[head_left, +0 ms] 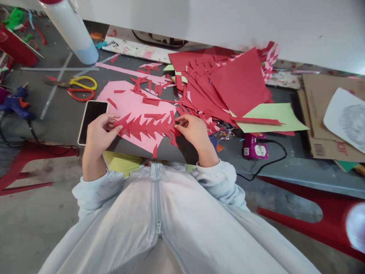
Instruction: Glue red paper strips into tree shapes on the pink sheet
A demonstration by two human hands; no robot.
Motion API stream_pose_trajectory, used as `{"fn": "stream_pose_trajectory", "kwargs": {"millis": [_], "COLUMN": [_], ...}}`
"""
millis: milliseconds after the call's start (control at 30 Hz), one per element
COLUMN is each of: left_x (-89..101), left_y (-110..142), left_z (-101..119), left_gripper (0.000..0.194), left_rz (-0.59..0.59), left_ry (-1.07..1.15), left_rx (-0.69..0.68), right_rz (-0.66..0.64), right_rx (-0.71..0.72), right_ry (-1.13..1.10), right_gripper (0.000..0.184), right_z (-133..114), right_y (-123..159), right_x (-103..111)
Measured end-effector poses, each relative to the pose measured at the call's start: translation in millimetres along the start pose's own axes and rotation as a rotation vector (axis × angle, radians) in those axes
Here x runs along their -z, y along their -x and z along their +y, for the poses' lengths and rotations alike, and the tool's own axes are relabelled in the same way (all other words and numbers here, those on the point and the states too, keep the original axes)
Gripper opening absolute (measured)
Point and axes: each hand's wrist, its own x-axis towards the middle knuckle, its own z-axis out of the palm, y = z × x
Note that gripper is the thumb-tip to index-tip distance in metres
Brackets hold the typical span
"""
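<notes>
A jagged red paper strip [139, 128], cut into leaf-like points along its edges, stretches between my two hands. My left hand [101, 131] pinches its left end between thumb and fingers. At the other end, my right hand [192, 129] has its thumb and fingertips closed on the strip's right part. Beneath it lies a pink paper sheet [114, 93] with small red paper scraps on top. A phone [92, 118] with a pale case rests partly behind my left hand. Beyond the right hand, red paper sheets [241, 83] are piled up.
Scissors [82, 88] with yellow and orange handles lie left, near a blue glue gun [18, 102]. A white bottle [71, 32] stands at the back. Light green paper [275, 118], a purple box [255, 147] with a black cable and cardboard [319, 110] are on the right.
</notes>
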Motion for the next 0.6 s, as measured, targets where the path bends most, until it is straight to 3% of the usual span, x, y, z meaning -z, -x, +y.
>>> {"fn": "stream_pose_trajectory", "kwargs": {"millis": [300,600], "left_x": [-0.8,1.6], "left_y": [-3,-7], "left_z": [-6,2], "left_gripper": [0.024,0.032], "left_rz": [0.009,0.041], "left_ry": [0.019,0.158], "left_rx": [0.03,-0.002], "right_rz": [-0.045,-0.079], "right_rx": [0.223,0.42], "right_ry": [0.132,-0.026], "right_gripper": [0.023,0.037], "right_z": [-12,-47], "right_y": [-4,-21], "right_x": [-9,-16]}}
